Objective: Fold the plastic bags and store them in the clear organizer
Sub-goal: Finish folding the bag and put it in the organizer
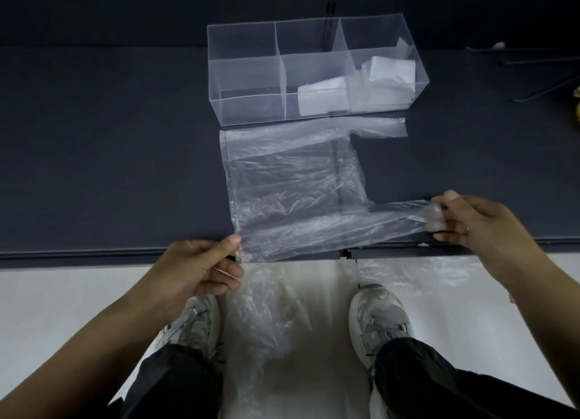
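Note:
A clear plastic bag (292,186) lies spread flat on the dark table (110,167), handles pointing right. My left hand (201,268) pinches the bag's near left corner at the table's front edge. My right hand (470,220) pinches the end of the near handle. Behind the bag stands the clear organizer (244,73) with three compartments. A folded bag (323,99) lies in the middle compartment and another folded bag (392,68) in the right one. The left compartment holds nothing.
More clear plastic bags (266,318) hang below the table's front edge, down between my shoes (376,318) over the pale floor. Thin dark rods (546,88) lie at the table's far right.

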Demonstrator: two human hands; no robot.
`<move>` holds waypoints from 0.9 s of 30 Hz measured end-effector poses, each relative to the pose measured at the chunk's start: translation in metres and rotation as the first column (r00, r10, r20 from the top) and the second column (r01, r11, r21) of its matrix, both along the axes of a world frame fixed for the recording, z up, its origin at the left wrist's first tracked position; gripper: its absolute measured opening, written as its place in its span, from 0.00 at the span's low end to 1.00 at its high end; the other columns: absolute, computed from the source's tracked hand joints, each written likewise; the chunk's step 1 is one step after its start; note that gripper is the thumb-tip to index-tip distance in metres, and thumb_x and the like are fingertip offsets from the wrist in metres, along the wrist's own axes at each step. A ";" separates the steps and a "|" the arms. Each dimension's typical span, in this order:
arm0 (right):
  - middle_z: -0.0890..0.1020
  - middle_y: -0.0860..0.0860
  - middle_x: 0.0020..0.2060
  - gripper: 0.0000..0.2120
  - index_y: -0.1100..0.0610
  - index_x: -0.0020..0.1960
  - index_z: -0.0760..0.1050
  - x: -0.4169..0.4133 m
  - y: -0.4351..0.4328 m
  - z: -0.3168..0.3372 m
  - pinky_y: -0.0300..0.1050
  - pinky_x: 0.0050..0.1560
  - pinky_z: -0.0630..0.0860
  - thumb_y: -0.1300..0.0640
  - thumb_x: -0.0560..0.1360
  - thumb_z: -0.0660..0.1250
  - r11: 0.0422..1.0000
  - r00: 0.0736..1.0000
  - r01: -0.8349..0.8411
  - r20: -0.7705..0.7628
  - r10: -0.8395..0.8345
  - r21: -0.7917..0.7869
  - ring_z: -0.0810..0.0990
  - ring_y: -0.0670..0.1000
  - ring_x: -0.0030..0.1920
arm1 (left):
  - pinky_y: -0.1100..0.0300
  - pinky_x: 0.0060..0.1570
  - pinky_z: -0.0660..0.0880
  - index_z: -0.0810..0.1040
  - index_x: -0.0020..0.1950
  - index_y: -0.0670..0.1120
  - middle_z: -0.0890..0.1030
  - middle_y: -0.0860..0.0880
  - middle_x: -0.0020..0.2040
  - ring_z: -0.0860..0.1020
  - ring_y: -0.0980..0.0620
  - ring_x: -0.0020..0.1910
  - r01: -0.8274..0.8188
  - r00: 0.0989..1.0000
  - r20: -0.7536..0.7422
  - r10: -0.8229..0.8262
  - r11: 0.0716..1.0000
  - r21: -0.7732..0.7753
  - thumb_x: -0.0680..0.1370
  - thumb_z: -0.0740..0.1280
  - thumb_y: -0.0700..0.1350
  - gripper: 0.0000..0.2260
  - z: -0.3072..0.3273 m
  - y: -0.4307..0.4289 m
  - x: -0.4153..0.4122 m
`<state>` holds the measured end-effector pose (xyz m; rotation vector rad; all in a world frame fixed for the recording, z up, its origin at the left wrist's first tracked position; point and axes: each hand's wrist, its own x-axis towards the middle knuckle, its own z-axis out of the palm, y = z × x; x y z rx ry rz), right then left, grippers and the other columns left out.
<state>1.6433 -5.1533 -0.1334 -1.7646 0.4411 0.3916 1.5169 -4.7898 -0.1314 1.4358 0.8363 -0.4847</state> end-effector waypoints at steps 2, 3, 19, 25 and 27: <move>0.84 0.50 0.34 0.04 0.58 0.48 0.79 -0.001 -0.001 -0.002 0.35 0.34 0.79 0.59 0.77 0.67 0.999 0.999 -0.028 0.019 0.028 -0.018 0.83 0.47 0.33 | 0.64 0.26 0.76 0.83 0.45 0.41 0.84 0.42 0.36 0.83 0.48 0.31 0.012 1.000 -0.011 -0.012 1.000 0.012 0.65 0.72 0.55 0.19 -0.002 -0.006 0.001; 0.84 0.50 0.33 0.03 0.58 0.48 0.79 -0.002 -0.002 -0.003 0.34 0.34 0.78 0.62 0.76 0.67 0.999 0.999 -0.042 0.032 0.043 -0.034 0.82 0.45 0.33 | 0.65 0.26 0.76 0.83 0.45 0.40 0.84 0.43 0.36 0.83 0.49 0.31 0.007 1.000 -0.011 -0.007 1.000 0.022 0.66 0.72 0.54 0.18 -0.003 -0.007 0.002; 0.79 0.39 0.32 0.06 0.43 0.49 0.81 0.003 -0.011 0.013 0.31 0.33 0.72 0.47 0.74 0.66 0.806 0.834 -0.544 -0.047 0.549 -0.232 0.75 0.37 0.32 | 0.64 0.25 0.75 0.85 0.38 0.42 0.84 0.40 0.36 0.83 0.47 0.31 0.017 1.000 0.018 -0.018 0.997 0.069 0.65 0.72 0.52 0.13 -0.014 0.009 -0.001; 0.78 0.51 0.41 0.14 0.56 0.41 0.80 0.013 -0.025 0.021 0.37 0.44 0.72 0.45 0.69 0.67 0.751 0.753 -0.657 -0.092 0.652 -0.064 0.74 0.45 0.39 | 0.65 0.25 0.76 0.83 0.43 0.40 0.84 0.41 0.35 0.82 0.49 0.29 -0.011 0.999 0.034 0.008 0.995 0.094 0.68 0.70 0.50 0.13 -0.015 0.013 -0.001; 0.79 0.53 0.46 0.11 0.57 0.44 0.80 0.014 -0.028 0.020 0.36 0.45 0.75 0.50 0.71 0.66 0.805 0.804 -0.587 -0.055 0.592 0.082 0.76 0.46 0.43 | 0.65 0.25 0.76 0.82 0.44 0.40 0.83 0.41 0.34 0.82 0.50 0.28 -0.023 0.999 0.034 0.019 0.995 0.101 0.72 0.70 0.47 0.11 -0.014 0.015 0.000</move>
